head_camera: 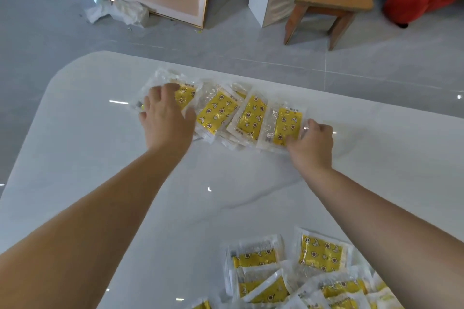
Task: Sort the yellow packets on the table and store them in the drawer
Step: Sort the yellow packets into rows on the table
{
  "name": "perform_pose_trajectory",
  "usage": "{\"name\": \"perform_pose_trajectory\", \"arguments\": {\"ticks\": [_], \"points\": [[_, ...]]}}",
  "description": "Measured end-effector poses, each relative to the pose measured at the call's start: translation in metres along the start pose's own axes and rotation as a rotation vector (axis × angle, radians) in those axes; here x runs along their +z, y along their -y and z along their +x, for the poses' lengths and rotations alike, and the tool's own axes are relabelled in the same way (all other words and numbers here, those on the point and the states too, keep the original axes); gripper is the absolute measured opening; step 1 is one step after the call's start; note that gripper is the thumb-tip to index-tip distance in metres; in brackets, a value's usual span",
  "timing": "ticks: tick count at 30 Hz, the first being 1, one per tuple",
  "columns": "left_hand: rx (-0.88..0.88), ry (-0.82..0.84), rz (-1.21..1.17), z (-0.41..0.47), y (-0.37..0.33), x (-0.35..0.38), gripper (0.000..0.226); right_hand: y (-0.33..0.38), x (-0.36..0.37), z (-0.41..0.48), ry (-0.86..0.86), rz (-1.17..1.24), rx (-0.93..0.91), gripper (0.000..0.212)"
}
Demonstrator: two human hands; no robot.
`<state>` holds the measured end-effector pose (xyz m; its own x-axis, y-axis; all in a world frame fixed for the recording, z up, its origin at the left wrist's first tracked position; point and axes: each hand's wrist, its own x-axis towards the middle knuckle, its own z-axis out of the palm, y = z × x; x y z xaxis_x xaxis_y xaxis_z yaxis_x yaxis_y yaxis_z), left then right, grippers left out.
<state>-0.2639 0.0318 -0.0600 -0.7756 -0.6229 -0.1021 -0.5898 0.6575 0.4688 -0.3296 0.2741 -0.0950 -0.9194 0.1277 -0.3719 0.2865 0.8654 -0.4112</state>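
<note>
Head view: white surface [100, 158], rounded far-left corner.
Far row: yellow packets [218, 113] overlapping side by side near the far edge.
Near pile: loose packets [321, 256] jumbled at the near edge, right.
Hands: left hand [165, 120] spread flat, pressing the row's left end; right hand [311, 143] curled round the right-end packet.
Progress: seemingly early; sorting unfinished, drawer not visible, nothing stored.

Clear plastic packets [218, 112] hold yellow inserts patterned with stars and moons; the glossy white marbled surface [226, 183] carries faint grey veins.
</note>
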Motion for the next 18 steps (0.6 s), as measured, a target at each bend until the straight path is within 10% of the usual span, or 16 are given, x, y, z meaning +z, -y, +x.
{"name": "perform_pose_trajectory", "arguments": {"ticks": [6, 18], "points": [[0.114, 0.288, -0.052, -0.125, 0.012, 0.016, 0.027, -0.052, -0.013, -0.072, 0.137, -0.215, -0.46, 0.044], [-0.056, 0.724, 0.056, -0.251, 0.016, 0.042, 0.036, -0.138, -0.027, -0.153, 0.528, -0.287, -0.62, 0.036]]}}
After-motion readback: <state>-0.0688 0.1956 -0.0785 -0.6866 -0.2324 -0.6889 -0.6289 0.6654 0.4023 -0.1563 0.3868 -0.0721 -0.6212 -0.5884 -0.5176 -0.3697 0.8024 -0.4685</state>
